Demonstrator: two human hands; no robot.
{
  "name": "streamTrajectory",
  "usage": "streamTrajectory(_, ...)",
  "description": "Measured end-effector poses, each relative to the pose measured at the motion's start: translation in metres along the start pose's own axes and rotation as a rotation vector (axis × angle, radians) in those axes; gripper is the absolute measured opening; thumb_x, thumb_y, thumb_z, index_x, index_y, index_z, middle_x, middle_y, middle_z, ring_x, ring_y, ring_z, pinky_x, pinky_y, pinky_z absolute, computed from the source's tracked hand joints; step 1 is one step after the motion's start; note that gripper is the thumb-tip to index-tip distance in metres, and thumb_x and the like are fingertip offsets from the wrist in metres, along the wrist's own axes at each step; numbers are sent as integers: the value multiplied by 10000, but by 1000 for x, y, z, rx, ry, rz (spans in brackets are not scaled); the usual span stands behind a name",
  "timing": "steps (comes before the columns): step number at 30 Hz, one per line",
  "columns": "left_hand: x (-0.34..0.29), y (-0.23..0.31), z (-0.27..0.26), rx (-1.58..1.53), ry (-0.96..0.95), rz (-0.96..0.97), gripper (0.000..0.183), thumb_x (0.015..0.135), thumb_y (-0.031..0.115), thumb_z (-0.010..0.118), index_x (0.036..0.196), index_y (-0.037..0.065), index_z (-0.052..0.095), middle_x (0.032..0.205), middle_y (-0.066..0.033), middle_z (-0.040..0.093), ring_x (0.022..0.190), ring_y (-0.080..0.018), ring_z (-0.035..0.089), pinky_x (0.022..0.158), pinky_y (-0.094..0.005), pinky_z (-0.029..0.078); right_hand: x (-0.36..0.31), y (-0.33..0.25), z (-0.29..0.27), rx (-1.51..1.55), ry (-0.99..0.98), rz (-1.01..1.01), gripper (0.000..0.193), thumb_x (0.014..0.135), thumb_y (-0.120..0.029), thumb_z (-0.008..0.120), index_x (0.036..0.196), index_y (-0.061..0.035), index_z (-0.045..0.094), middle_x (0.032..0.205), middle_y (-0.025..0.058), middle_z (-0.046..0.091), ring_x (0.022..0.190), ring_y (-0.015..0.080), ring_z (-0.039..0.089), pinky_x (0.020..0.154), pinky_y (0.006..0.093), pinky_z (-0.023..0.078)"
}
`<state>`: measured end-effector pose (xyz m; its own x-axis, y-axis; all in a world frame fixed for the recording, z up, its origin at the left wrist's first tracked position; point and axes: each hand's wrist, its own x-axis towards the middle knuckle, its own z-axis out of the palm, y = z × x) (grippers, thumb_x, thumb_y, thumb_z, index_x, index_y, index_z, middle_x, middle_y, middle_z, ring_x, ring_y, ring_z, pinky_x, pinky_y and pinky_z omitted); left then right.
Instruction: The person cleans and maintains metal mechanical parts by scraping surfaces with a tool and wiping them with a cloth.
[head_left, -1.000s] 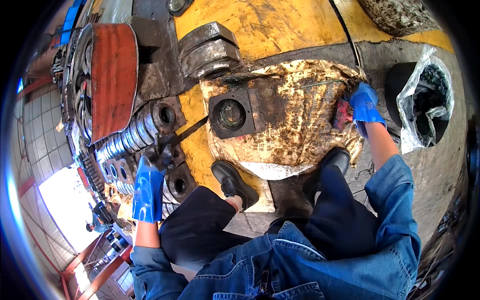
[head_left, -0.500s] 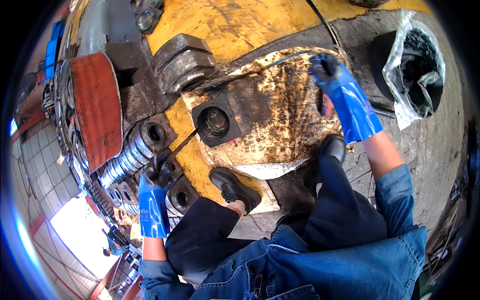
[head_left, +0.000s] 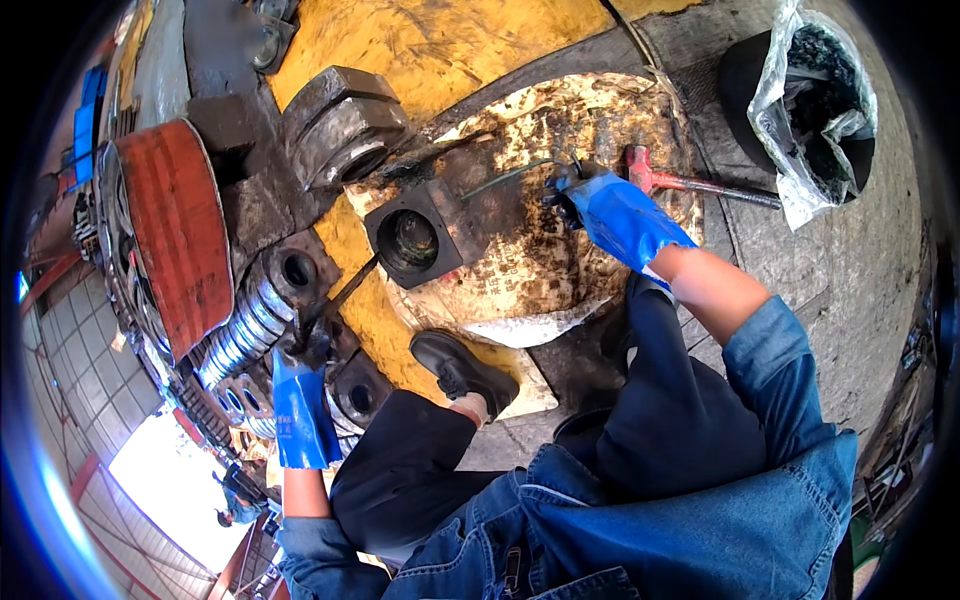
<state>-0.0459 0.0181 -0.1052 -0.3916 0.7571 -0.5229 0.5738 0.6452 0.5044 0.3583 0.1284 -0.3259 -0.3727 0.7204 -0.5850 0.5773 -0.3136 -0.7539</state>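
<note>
My left hand (head_left: pixel 306 385), in a blue glove with blackened fingers, is closed around a dark metal bar (head_left: pixel 352 284). The bar's far end reaches the corner of a square dark metal block (head_left: pixel 440 225) with a round hole. My right hand (head_left: pixel 590 200), gloved the same way, is closed at the end of a thin greenish rod (head_left: pixel 508 178) that slants down-left toward the block's upper right side. Whether its tip touches the block I cannot tell. A red-headed hammer (head_left: pixel 640 170) lies just right of my right hand on a stained pale sack (head_left: pixel 540 290) under the block.
Heavy metal blocks (head_left: pixel 350 125) and several ring-holed parts (head_left: pixel 295 268) crowd the left, beside a rust-red curved plate (head_left: pixel 180 235). A black bin (head_left: pixel 745 95) with a clear plastic liner stands far right. My shoe (head_left: pixel 465 370) is close to the sack's near edge.
My right hand has moved left and a little down with the thin rod, toward the block, uncovering the hammer. My left hand keeps its hold, and the whole view has shifted slightly.
</note>
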Motion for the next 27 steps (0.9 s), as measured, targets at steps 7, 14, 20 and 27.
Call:
streamTrajectory(7, 3, 0, 6, 95, 28, 58, 197, 874, 81, 627, 1055, 6, 650, 885, -32, 651, 750, -113, 555, 662, -265, 472, 4, -1, 15, 42, -27, -65, 206, 937, -186, 491, 1001, -34, 613, 810, 148, 625, 669, 243, 579, 588, 369, 458)
streamTrajectory(14, -2, 12, 8, 85, 38, -35, 184, 881, 84, 615, 1043, 9, 658, 837, -14, 648, 674, -97, 538, 593, -256, 453, 62, -32, 85, 49, -332, -248, 192, 898, -164, 549, 1049, -75, 627, 962, 149, 662, 846, 278, 623, 751, 350, 479)
streamTrajectory(20, -8, 1, 6, -241, -18, -54, 270, 881, 48, 581, 1146, 23, 628, 889, -11, 640, 707, -81, 538, 599, -219, 436, 56, 6, 47, 1065, -360, 563, 236, 971, -228, 450, 1078, -76, 596, 756, 96, 633, 525, 178, 562, 427, 315, 459)
streamTrajectory(27, -10, 19, 12, -86, -43, -22, 353, 888, 24, 505, 1234, 32, 575, 873, 4, 594, 731, -74, 516, 630, -199, 413, 27, -68, 51, -348, -324, -297, 225, 969, -184, 434, 1056, -67, 606, 855, 88, 660, 673, 150, 606, 547, 288, 503)
